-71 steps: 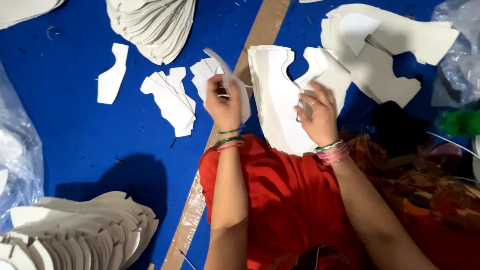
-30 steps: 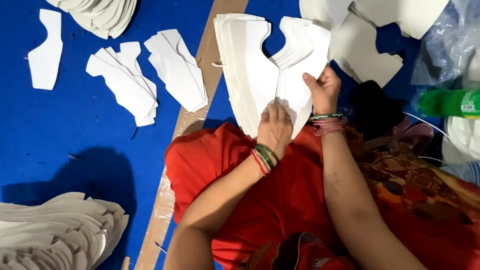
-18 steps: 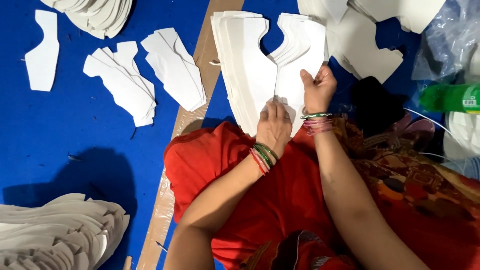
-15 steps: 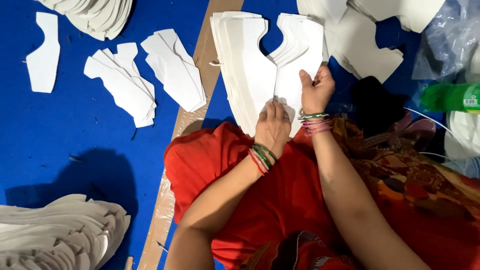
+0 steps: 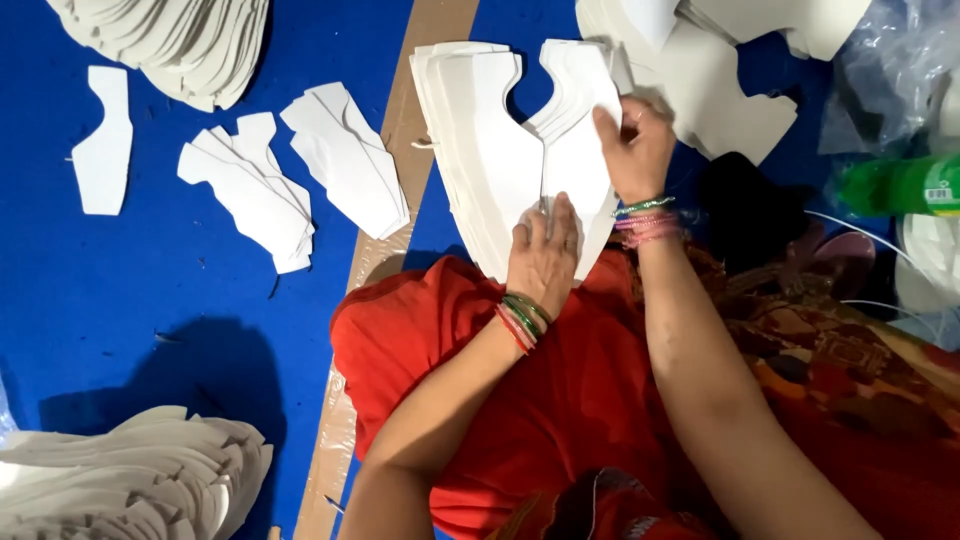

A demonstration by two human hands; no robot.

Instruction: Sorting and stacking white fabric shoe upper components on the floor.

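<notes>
A thick stack of white shoe-shaped cut-outs [image 5: 500,150] lies on the blue mat just beyond my red-clothed knee [image 5: 440,330]. My left hand [image 5: 543,255] presses flat on the stack's near end, fingers together on the top sheet. My right hand [image 5: 632,148] grips the right wing of the top sheet, thumb over its edge. Both wrists wear coloured bangles.
Small white cut-outs [image 5: 250,185] and a second pair [image 5: 348,158] lie left on the blue mat [image 5: 150,300]. Fanned stacks sit at top left [image 5: 170,40] and bottom left [image 5: 120,480]. A brown tape strip [image 5: 390,250] crosses the mat. More sheets [image 5: 730,90], plastic bags and a green bottle [image 5: 900,185] are right.
My left hand has come from the small pieces onto the big stack's near end. My right hand slid up along the right wing. The view has shifted slightly.
</notes>
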